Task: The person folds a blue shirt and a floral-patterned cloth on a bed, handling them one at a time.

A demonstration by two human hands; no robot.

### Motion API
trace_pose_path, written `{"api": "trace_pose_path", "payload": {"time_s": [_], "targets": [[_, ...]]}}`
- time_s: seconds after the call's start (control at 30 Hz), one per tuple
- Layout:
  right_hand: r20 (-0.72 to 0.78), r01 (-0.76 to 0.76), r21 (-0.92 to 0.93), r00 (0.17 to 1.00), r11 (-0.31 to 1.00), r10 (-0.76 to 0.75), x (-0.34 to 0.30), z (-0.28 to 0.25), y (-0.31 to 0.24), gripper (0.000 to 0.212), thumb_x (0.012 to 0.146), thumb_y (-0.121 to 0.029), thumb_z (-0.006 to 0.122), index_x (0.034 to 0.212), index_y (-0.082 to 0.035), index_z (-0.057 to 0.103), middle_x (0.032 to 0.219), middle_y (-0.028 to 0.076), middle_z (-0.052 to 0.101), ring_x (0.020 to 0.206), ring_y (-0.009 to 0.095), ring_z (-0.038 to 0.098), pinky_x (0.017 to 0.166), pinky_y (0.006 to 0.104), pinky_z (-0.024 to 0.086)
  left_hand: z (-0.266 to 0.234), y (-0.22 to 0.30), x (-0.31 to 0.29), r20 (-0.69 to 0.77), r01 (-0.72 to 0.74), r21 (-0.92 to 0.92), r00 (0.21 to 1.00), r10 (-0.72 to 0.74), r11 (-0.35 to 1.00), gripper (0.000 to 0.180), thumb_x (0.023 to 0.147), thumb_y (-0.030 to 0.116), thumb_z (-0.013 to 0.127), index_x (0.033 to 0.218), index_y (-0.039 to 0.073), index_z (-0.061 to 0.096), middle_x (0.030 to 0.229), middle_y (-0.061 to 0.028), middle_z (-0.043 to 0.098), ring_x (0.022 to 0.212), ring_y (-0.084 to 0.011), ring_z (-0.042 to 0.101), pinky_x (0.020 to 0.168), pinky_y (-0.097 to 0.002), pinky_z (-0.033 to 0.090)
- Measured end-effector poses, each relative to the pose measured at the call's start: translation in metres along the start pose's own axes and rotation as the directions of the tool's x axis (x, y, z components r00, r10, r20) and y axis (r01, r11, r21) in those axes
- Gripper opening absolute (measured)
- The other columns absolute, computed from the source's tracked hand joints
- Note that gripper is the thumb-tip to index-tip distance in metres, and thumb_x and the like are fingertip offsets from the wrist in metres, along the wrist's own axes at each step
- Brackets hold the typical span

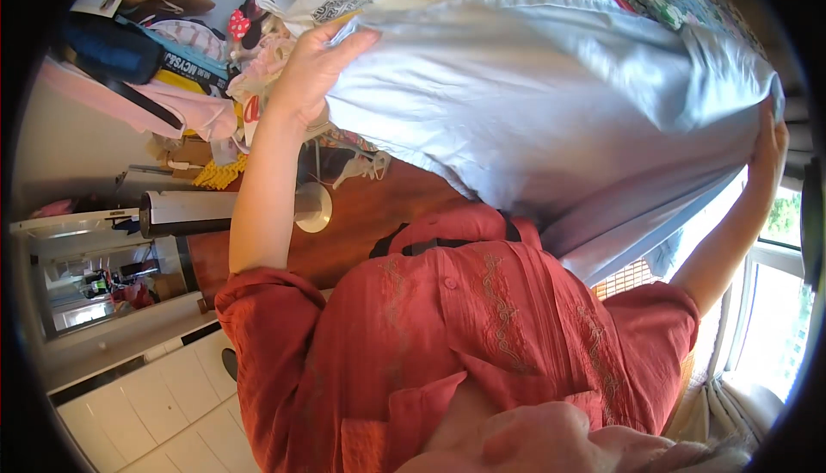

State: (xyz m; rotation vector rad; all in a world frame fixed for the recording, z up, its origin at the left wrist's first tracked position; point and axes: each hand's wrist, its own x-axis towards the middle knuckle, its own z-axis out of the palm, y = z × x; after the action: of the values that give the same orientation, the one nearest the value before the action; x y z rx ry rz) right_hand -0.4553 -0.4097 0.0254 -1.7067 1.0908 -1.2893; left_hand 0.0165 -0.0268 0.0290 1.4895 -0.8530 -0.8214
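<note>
Left hand (315, 70) pinching, right hand (767, 144) gripping pale blue cloth (525, 94), spread between them

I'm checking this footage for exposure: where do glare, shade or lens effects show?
Head view: the window at right blows out to white; head view: the pale blue cloth looks bright above, shadowed in its lower folds; head view: a curved black border darkens the corners.
</note>
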Motion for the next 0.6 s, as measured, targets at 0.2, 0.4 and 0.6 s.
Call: {"api": "trace_pose_path", "payload": {"time_s": [0.2, 0.4, 0.6], "targets": [[0.06, -0.064, 0.073, 0.996, 0.995, 0.059, -0.011, 0.014, 0.031, 0.044, 0.092, -0.038, 0.06, 0.115, -0.001, 0.063, 0.098, 0.002, 0.065, 0.088, 0.011, 0.058, 0.078, 0.0244, 0.045, 0.015, -0.012, 0.006, 0.059, 0.154, -0.301, 0.988, -0.143, 0.941, 0.029, 0.089, 0.017, 0.065, 0.111, -0.001, 0.061, 0.098, -0.0051, 0.066, 0.084, -0.0126, 0.064, 0.076, -0.0246, 0.052], [0.093, -0.092, -0.541, 0.981, 0.836, 0.169, -0.03, 0.054, 0.039, 0.055, 0.089, -0.046, 0.059, 0.115, 0.001, 0.062, 0.113, 0.019, 0.061, 0.112, 0.026, 0.053, 0.094, 0.0347, 0.041, 0.035, -0.014, 0.02, 0.044, 0.225, -0.438, 0.972, -0.229, 0.87, 0.026, 0.089, 0.017, 0.064, 0.108, 0.0, 0.062, 0.096, -0.006, 0.066, 0.082, -0.0151, 0.065, 0.073, -0.0263, 0.054], [0.302, 0.198, -0.492, 0.952, 0.848, -0.047, -0.028, 0.008, 0.019, 0.045, 0.091, -0.031, 0.055, 0.121, 0.002, 0.058, 0.107, 0.017, 0.063, 0.102, 0.026, 0.058, 0.092, 0.0365, 0.042, 0.014, -0.012, 0.02, 0.051, 0.212, -0.384, 0.977, -0.208, 0.899, 0.03, 0.088, 0.023, 0.065, 0.108, 0.0, 0.06, 0.098, -0.0074, 0.066, 0.084, -0.0165, 0.065, 0.074, -0.0304, 0.054]]}}
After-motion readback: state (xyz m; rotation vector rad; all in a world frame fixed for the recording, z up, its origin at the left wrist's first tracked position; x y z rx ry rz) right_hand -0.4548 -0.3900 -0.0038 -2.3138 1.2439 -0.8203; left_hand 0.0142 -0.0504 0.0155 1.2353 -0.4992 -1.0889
